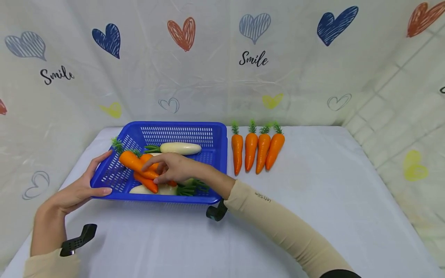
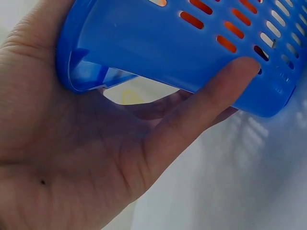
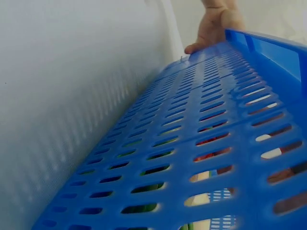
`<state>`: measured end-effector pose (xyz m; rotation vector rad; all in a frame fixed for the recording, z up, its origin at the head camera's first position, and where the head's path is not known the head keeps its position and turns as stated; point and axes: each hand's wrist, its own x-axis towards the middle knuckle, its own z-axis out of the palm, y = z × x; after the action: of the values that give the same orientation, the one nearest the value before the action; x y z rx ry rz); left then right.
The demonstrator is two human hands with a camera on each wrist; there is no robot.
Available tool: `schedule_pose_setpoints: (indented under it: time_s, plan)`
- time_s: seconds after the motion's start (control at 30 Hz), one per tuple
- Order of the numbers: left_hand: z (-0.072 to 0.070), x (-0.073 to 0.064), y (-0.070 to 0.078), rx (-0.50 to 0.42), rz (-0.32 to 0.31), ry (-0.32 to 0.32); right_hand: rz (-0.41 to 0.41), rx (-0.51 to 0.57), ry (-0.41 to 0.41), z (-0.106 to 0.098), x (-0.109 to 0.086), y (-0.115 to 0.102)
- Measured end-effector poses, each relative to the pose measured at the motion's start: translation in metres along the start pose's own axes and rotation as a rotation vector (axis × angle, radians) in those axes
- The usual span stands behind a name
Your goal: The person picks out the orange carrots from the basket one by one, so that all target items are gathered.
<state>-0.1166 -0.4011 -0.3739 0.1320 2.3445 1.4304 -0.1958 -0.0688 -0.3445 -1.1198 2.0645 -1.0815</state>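
Observation:
A blue plastic basket [image 1: 189, 124] with slotted walls stands on the table, holding orange carrots and white radishes. At its left end, my left hand [image 1: 78, 189] grips the corner; the left wrist view shows the thumb [image 2: 206, 103] along the slotted outer wall. Inside the basket, my right hand [image 1: 177, 166] has its index finger and thumb around the lower part of an orange carrot [image 1: 130, 160] with a green top. Another carrot [image 1: 146, 182] lies just below it. One white radish [image 1: 180, 148] lies along the back, and others are partly hidden beneath the right hand and carrots.
Several orange carrots [image 1: 251, 152] lie in a row on the white tablecloth [image 1: 313, 200], right of the basket. Behind the table hangs a pale curtain [image 1: 208, 77] printed with hearts. A black wrist mount [image 1: 216, 211] sits near the basket's front right corner.

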Motion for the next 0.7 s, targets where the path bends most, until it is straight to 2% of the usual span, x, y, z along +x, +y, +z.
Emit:
schedule_pose_setpoints:
  time_s: [0.13, 0.3, 0.5, 0.7]
  plan:
    - [0.001, 0.0, -0.001, -0.004, -0.004, 0.005, -0.005, -0.003, 0.012, 0.001, 0.001, 0.001]
    - [0.001, 0.0, -0.002, -0.015, -0.01, 0.005, 0.005, 0.059, -0.006, -0.002, -0.002, 0.005]
    - [0.002, -0.002, -0.002, -0.014, -0.016, 0.013, -0.029, 0.112, -0.042, -0.014, -0.012, 0.012]
    - [0.001, -0.001, -0.001, -0.018, -0.019, 0.015, -0.009, 0.132, -0.063, -0.03, -0.025, 0.019]
